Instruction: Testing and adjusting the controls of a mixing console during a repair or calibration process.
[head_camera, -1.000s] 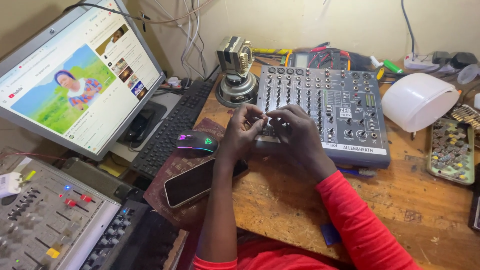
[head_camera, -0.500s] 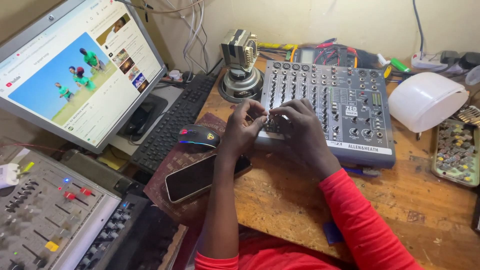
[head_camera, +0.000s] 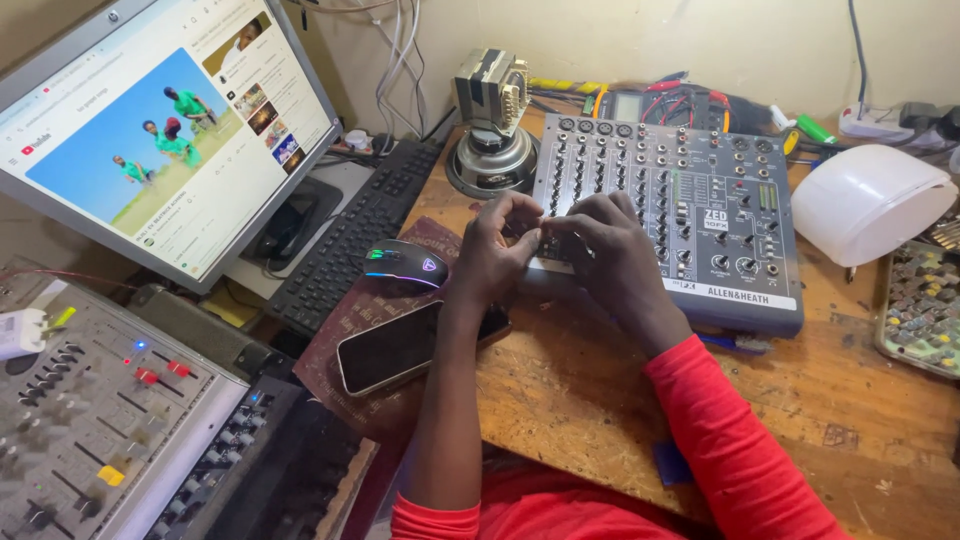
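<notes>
Spread across a worn wooden table, beside a lit monitor and a black keyboard. Worked with both bare hands on a grey sound mixer, which lay flat near the middle of the table, just right of a round speaker magnet and left of a white plastic dome.

Set with the socket end toward the wall and the pale label strip toward the person. Appeared to run its long axis left to right across the table, slightly skewed, face and knobs up.

Judged a stiff metal box, fairly heavy and not slippery. Best gripped by the two side edges or the bare front lip, never by the small knobs, which looked fragile and likely to snap or pull off.

Flanked on the left by a dark phone lying face up and a glowing mouse, both on a maroon book.

Held the left hand curled at the mixer's near left corner, thumb and fingertips pinched together. Held the right hand bent over the same corner, fingers tucked down on the panel and touching the left hand's. Impossible to tell what, if anything, sat in the pinch: too small and hidden.
</notes>
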